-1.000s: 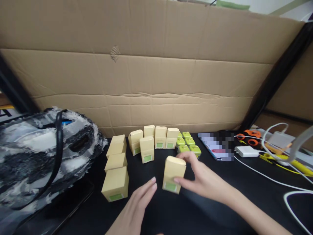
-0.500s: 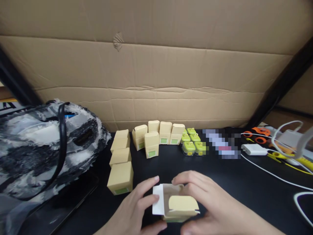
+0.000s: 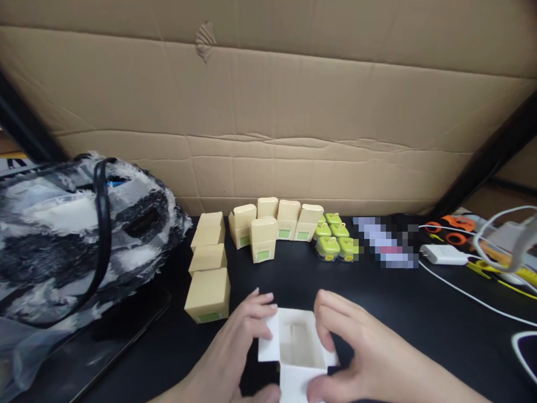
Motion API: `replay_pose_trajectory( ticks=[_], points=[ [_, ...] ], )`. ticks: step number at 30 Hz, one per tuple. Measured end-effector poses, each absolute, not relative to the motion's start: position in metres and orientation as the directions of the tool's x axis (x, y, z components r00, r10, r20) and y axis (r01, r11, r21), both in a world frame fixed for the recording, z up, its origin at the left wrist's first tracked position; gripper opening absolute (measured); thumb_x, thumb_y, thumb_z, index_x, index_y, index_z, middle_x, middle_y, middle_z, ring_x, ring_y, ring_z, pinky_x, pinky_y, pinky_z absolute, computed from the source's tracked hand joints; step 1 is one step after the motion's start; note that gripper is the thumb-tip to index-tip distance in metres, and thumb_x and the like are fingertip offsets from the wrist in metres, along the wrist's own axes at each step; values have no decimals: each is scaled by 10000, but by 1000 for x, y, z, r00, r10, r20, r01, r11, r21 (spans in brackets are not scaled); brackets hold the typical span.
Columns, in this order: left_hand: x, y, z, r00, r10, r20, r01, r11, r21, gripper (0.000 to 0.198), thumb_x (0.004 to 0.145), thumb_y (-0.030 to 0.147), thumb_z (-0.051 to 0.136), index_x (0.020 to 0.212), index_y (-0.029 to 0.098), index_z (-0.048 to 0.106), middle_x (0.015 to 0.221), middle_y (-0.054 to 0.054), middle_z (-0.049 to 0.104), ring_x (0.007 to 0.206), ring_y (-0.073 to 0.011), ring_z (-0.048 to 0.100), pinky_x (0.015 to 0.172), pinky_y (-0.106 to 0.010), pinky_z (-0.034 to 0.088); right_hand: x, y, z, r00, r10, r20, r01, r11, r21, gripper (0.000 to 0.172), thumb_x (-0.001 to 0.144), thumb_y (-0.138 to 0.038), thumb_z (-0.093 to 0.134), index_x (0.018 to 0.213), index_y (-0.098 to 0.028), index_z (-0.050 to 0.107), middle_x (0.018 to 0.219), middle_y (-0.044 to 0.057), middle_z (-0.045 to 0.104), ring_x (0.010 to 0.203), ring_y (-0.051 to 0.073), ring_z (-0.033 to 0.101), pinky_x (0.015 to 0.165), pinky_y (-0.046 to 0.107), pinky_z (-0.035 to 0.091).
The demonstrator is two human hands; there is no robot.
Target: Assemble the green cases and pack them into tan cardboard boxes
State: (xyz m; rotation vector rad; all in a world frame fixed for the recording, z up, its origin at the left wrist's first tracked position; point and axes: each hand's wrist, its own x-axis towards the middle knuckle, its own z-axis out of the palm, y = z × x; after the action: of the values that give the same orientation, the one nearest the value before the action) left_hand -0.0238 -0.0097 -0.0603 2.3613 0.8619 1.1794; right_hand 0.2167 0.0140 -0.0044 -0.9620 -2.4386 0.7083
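Note:
Near the front edge, a small box (image 3: 302,342) faces up with its top open, showing a white inside with nothing in it. Its flaps are folded outward at the left, right and front. My left hand (image 3: 247,341) has its fingers on the left flap. Around the right side is my right hand (image 3: 348,341), thumb on the front flap and fingers at the right wall. Closed tan boxes (image 3: 207,294) line up at the left. Several tan boxes with raised lids (image 3: 263,238) stand further back. Beside them are several green-lidded containers (image 3: 328,248).
A furry black and white bag (image 3: 84,224) with a black strap lies at the left. At the right are a white charger (image 3: 443,254), white cables and orange-handled scissors (image 3: 456,224). A cardboard panel (image 3: 268,101) rises behind.
The held box's front flap, which was up over the opening, is now folded down toward me. My right hand's fingers have bent over the right side. The view has tilted slightly downward.

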Motion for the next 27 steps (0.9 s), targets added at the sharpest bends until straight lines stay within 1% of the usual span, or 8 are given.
replay_pose_trajectory(
  ticks=[3, 6, 8, 10, 12, 15, 20, 27],
  points=[
    [-18, -10, -72, 398, 773, 494, 388, -630, 673, 755, 766, 557, 690, 1368, 281, 326, 1306, -161, 473, 1211, -358, 544, 962, -504, 507, 212, 13, -6, -645, 735, 209, 507, 616, -603, 450, 644, -335, 842, 699, -214, 412, 773, -25, 490, 710, 146, 509, 585, 235, 398],
    [-16, -10, -75, 414, 838, 356, 457, -530, 715, 841, 778, 470, 721, 1456, 345, 239, 1478, -160, 335, 1290, -386, 467, 975, -510, 493, 216, 17, -2, -678, 699, 225, 416, 618, -667, 410, 700, -465, 790, 725, -212, 468, 791, -20, 517, 723, 144, 521, 610, 238, 435],
    [-18, -8, -75, 457, 827, 327, 451, -532, 717, 886, 787, 435, 715, 1479, 367, 166, 1471, -138, 391, 1267, -369, 502, 966, -504, 500, 224, 26, 2, -699, 666, 260, 348, 634, -690, 349, 794, -526, 683, 774, -215, 525, 800, -13, 540, 726, 142, 536, 634, 245, 466],
    [-19, -5, -76, 485, 817, 313, 442, -537, 718, 923, 797, 448, 693, 1493, 365, 93, 1437, -126, 455, 1223, -349, 552, 934, -475, 527, 234, 38, 3, -621, 706, 340, 426, 668, -610, 260, 913, -482, 540, 870, -227, 564, 834, 2, 565, 757, 145, 564, 680, 257, 496],
    [-19, -3, -79, 487, 816, 312, 448, -540, 712, 946, 790, 507, 676, 1503, 342, 76, 1443, -131, 450, 1230, -354, 544, 934, -461, 528, 246, 54, -4, -455, 769, 449, 637, 633, -440, 186, 957, -381, 470, 1033, -236, 559, 970, 47, 590, 911, 183, 587, 801, 319, 502],
    [-17, 2, -88, 478, 819, 317, 463, -542, 701, 958, 750, 572, 680, 1503, 317, 147, 1372, -122, 527, 1190, -357, 574, 928, -436, 534, 260, 79, -22, -290, 799, 526, 814, 495, -303, 389, 895, -322, 541, 1253, -193, 461, 1280, 180, 486, 1224, 348, 441, 936, 534, 403],
    [-17, 7, -104, 478, 836, 271, 464, -502, 730, 814, 763, 555, 664, 1454, 323, 302, 1235, -93, 627, 1074, -334, 650, 858, -415, 568, 269, 103, -44, -279, 802, 527, 872, 442, -211, 325, 834, -239, 595, 1145, -224, 505, 1323, 172, 511, 1222, 376, 468, 927, 561, 369],
    [-23, -2, -98, 460, 852, 249, 440, -462, 770, 891, 767, 483, 701, 1484, 287, 210, 1426, -119, 476, 1220, -337, 552, 1003, -445, 482, 265, 99, -37, -388, 791, 473, 826, 526, -202, 196, 842, -162, 604, 993, -215, 492, 1141, 132, 645, 1228, 356, 476, 959, 546, 346]
  ],
)
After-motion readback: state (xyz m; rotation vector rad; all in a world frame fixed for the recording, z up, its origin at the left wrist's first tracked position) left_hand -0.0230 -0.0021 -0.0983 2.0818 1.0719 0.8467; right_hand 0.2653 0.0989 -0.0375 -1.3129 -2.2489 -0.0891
